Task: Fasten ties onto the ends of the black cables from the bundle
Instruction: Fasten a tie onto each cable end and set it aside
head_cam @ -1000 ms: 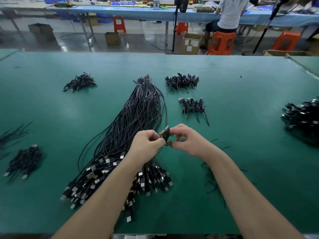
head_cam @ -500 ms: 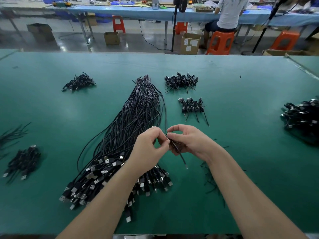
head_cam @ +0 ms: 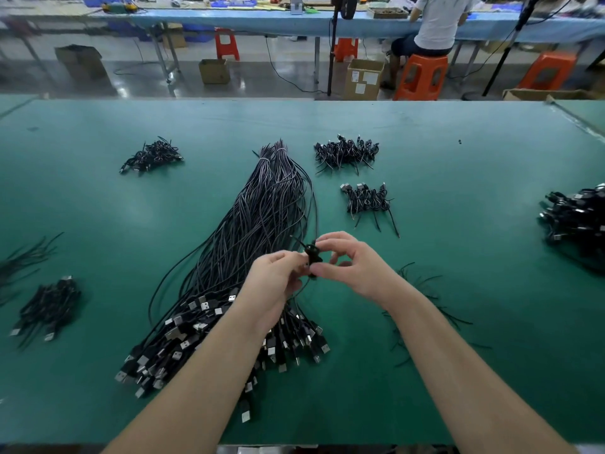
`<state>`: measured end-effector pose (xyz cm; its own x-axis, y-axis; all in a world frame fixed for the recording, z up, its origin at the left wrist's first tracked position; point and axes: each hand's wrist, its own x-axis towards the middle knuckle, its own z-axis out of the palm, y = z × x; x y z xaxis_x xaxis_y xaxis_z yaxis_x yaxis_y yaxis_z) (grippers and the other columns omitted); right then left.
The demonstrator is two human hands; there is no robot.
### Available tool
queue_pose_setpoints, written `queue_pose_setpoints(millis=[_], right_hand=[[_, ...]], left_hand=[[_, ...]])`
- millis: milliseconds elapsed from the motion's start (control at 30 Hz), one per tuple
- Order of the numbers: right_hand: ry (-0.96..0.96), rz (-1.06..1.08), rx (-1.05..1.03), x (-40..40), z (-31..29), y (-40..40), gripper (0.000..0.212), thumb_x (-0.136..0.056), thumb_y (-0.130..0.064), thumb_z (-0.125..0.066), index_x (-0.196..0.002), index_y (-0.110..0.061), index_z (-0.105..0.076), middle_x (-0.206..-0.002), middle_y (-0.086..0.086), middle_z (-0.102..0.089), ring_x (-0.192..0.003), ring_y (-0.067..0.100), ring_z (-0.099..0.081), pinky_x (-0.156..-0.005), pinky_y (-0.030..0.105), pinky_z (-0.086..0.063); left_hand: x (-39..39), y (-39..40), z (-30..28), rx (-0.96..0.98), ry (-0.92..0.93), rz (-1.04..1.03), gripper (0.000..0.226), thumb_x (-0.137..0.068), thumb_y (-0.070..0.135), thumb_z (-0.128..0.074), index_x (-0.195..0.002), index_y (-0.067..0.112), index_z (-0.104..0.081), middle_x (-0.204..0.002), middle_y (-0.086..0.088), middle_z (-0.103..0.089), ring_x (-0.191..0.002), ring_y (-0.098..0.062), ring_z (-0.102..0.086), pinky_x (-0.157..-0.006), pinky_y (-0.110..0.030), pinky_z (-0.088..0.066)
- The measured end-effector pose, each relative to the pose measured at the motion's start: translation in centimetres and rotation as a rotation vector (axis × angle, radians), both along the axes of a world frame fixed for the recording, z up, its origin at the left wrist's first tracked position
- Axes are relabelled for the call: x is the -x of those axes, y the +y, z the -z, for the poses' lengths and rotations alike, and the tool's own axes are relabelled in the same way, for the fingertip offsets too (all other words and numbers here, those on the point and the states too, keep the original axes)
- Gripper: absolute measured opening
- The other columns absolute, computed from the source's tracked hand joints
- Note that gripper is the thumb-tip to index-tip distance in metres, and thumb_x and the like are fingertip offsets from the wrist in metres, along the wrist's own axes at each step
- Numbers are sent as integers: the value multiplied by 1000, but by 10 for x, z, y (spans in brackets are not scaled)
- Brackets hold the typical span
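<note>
Green bench mat (head_cam: pixel 458 290) – I see both hands pinching one coiled black cable (head_cam: pixel 311 257) mid-tie: left hand (head_cam: pixel 275 283), right hand (head_cam: pixel 353 267). Several tied piles done – big loose black cable bundle (head_cam: pixel 248 257) left.

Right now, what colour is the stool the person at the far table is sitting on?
Orange. The stool shows clearly in the head view, under the seated person.

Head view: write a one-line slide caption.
Left hand and right hand pinch a coiled black cable together above the long cable bundle on the green table.
</note>
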<state>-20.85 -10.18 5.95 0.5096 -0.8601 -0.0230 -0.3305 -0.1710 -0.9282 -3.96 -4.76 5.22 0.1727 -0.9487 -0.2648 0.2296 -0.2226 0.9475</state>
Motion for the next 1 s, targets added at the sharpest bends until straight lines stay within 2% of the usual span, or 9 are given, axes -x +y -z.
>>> queue_pose_setpoints(millis=[100, 233, 333, 433, 500, 567, 667, 800, 1000], right_hand=[[-44, 29, -30, -6, -2, 1, 18, -92, -26, -73, -107, -17, -76, -95, 5, -77, -80, 10, -62, -80, 35, -52], [-129, 125, -252, -7, -1, -3, 21, -94, -23, -71, -110, -14, -62, -80, 10, -76, -70, 16, -66, -70, 35, -51], [-235, 125, -503, -5, 0, -7, 16, -93, -20, -72, -99, -11, -60, -70, 4, -68, -59, 14, -63, -57, 29, -49], [-254, 97, -626, -3, 2, -9, 9, -93, -19, -71, -87, -15, -66, -66, 3, -61, -56, 12, -56, -52, 25, -46], [-272, 100, -643, -3, 4, -9, 9, -95, -18, -68, -86, -15, -68, -68, 4, -61, -58, 13, -57, -53, 25, -47], [-292, 95, -592, -3, 4, -8, 12, -101, -18, -59, -94, -12, -67, -74, 8, -64, -60, 14, -63, -55, 26, -51], [-309, 40, -416, 2, 4, -6, 18, -105, -11, -51, -106, -15, -68, -90, 14, -68, -72, 19, -69, -67, 30, -58], [-56, -39, -44, 2, 5, -3, 32, -94, -9, -68, -111, -35, -72, -116, 4, -59, -89, 14, -59, -81, 32, -59], [-28, 27, -77, -5, 4, 2, 10, -97, -20, -66, -100, -18, -76, -82, 1, -74, -69, 12, -57, -65, 27, -50]], left_hand=[[5, 2, 2, -15, 37, 9, 26, -92, 5, -63, -68, 12, -67, -67, -3, -61, -67, -16, -57, -61, -28, -43], [6, 4, 5, 67, -152, 35, 24, -92, 8, -69, -70, 12, -61, -66, -6, -57, -63, -19, -48, -62, -33, -43], [4, 5, 2, 312, -637, 92, 23, -91, 11, -70, -72, 17, -57, -63, 15, -51, -60, -8, -43, -60, -26, -37], [4, 4, -2, 692, -1175, 46, 23, -84, 4, -70, -73, 14, -53, -75, 8, -51, -76, -14, -46, -74, -32, -37], [4, 3, -1, 810, -1319, 41, 21, -83, 4, -71, -73, 12, -54, -76, 2, -52, -77, -19, -48, -74, -32, -36], [5, 2, 0, 691, -1200, 23, 20, -85, 8, -70, -73, 14, -55, -74, 6, -53, -74, -14, -48, -70, -26, -38], [1, -5, -1, 194, -636, 17, 20, -90, 17, -71, -72, 15, -62, -61, 10, -52, -55, -7, -42, -53, -21, -35], [-7, -10, 5, -80, -103, 95, 17, -92, 11, -67, -76, 13, -61, -62, 2, -42, -54, -11, -32, -47, -23, -22], [-3, -8, 5, 2, -164, 43, 29, -90, 11, -70, -62, 17, -64, -56, 4, -46, -51, -10, -34, -48, -21, -30]])
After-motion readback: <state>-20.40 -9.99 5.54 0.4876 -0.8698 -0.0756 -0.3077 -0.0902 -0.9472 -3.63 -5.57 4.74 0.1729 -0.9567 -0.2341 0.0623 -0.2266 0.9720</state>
